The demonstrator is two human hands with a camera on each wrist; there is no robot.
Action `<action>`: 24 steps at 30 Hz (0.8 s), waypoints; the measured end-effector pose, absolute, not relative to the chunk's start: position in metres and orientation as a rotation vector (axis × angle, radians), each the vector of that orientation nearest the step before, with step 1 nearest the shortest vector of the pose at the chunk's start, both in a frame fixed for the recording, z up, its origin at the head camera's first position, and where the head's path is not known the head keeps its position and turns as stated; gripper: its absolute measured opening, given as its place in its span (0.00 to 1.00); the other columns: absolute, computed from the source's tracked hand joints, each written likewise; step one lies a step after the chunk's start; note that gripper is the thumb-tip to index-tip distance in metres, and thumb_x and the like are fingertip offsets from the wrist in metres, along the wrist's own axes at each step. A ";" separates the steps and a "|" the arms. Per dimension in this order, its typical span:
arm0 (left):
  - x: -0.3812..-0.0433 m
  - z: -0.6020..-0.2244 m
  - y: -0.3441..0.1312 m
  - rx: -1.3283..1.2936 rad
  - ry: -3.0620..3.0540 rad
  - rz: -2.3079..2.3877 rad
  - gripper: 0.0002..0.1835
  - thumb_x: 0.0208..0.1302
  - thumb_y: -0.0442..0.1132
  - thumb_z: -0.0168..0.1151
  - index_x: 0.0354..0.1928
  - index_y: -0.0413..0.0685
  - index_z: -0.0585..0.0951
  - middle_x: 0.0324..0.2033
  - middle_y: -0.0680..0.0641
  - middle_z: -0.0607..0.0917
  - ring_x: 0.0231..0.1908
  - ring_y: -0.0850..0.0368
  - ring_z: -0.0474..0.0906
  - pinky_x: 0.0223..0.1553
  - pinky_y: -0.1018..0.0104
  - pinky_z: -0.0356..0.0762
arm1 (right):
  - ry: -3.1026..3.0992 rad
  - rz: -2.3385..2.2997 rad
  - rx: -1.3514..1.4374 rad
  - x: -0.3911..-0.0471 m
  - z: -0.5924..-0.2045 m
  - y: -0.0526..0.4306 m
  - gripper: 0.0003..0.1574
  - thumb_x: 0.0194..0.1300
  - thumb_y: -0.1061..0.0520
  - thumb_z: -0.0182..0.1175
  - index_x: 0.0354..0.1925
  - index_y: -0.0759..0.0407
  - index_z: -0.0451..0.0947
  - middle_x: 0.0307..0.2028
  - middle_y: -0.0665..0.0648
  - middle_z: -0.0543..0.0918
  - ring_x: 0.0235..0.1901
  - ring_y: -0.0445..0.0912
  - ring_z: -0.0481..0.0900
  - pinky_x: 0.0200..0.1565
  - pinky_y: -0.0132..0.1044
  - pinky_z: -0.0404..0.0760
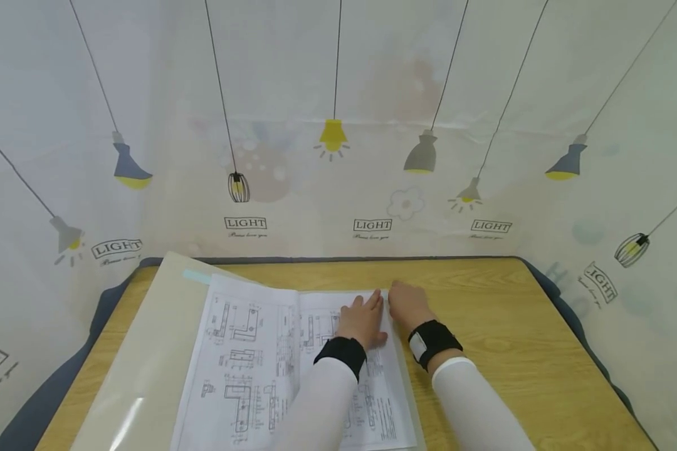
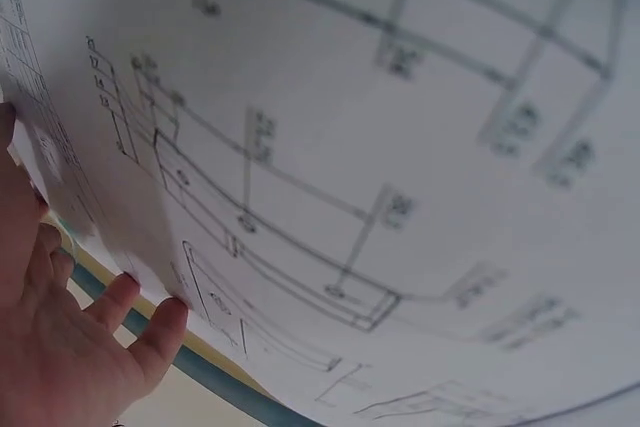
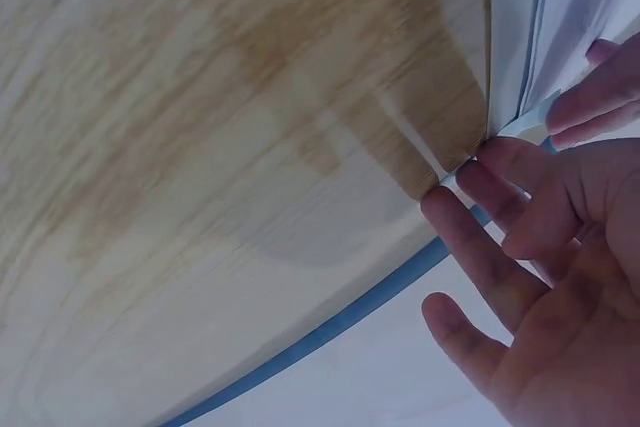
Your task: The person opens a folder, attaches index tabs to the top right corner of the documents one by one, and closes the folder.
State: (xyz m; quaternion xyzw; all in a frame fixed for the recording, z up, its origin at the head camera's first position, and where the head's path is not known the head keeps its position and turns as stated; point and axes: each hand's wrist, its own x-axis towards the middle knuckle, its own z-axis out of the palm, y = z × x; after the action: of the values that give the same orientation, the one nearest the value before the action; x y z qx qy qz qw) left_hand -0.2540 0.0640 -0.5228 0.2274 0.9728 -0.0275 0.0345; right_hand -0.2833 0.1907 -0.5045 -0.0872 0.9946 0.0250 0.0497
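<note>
An open folder (image 1: 146,363) of drawings (image 1: 248,357) lies on the left half of the desk (image 1: 513,338), its cover flipped out toward 9 o'clock. The left hand (image 1: 363,321) rests flat on the right page, fingers (image 2: 150,332) straight and spread along the sheet's edge. Just at its 3 o'clock, the right hand (image 1: 409,305) sits at the page's top right corner, fingers (image 3: 490,182) lightly bent, tips pinching that corner, the rest loosely open.

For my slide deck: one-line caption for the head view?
Both hands, left hand and right hand, rest on drawing sheets on a wooden table.
</note>
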 end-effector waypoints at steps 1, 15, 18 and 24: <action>-0.254 -0.524 0.064 0.697 2.991 -0.113 0.44 0.56 0.68 0.57 0.72 0.61 0.58 0.73 0.60 0.54 0.62 0.54 0.65 0.51 0.53 0.74 | 3.027 0.074 -0.255 -0.283 -0.504 0.190 0.08 0.63 0.61 0.58 0.36 0.64 0.82 0.46 0.59 0.81 0.39 0.56 0.81 0.44 0.54 0.78; -0.260 -0.536 0.076 0.614 3.016 -0.156 0.43 0.56 0.73 0.50 0.71 0.64 0.59 0.70 0.61 0.60 0.62 0.53 0.63 0.52 0.52 0.72 | 2.984 0.063 -0.174 -0.284 -0.503 0.187 0.12 0.67 0.61 0.53 0.42 0.64 0.81 0.48 0.59 0.80 0.41 0.55 0.81 0.49 0.56 0.76; -0.261 -0.537 0.076 0.608 3.034 -0.150 0.43 0.56 0.73 0.51 0.70 0.62 0.62 0.70 0.60 0.61 0.60 0.54 0.64 0.51 0.53 0.73 | 3.006 0.074 -0.190 -0.284 -0.503 0.187 0.11 0.66 0.61 0.54 0.41 0.64 0.82 0.47 0.59 0.80 0.39 0.55 0.82 0.46 0.55 0.77; -0.261 -0.540 0.078 0.600 3.058 -0.058 0.42 0.54 0.73 0.53 0.66 0.55 0.69 0.63 0.56 0.69 0.54 0.53 0.67 0.47 0.56 0.75 | 3.006 0.084 -0.174 -0.283 -0.503 0.188 0.10 0.65 0.61 0.54 0.37 0.63 0.82 0.46 0.57 0.80 0.36 0.53 0.82 0.42 0.53 0.80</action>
State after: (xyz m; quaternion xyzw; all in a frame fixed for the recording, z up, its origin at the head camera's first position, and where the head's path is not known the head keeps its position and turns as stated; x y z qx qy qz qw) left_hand -0.2609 0.0777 -0.5404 0.1924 0.9811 -0.0187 0.0124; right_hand -0.2826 0.1880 -0.5031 -0.0576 0.9959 0.0278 0.0647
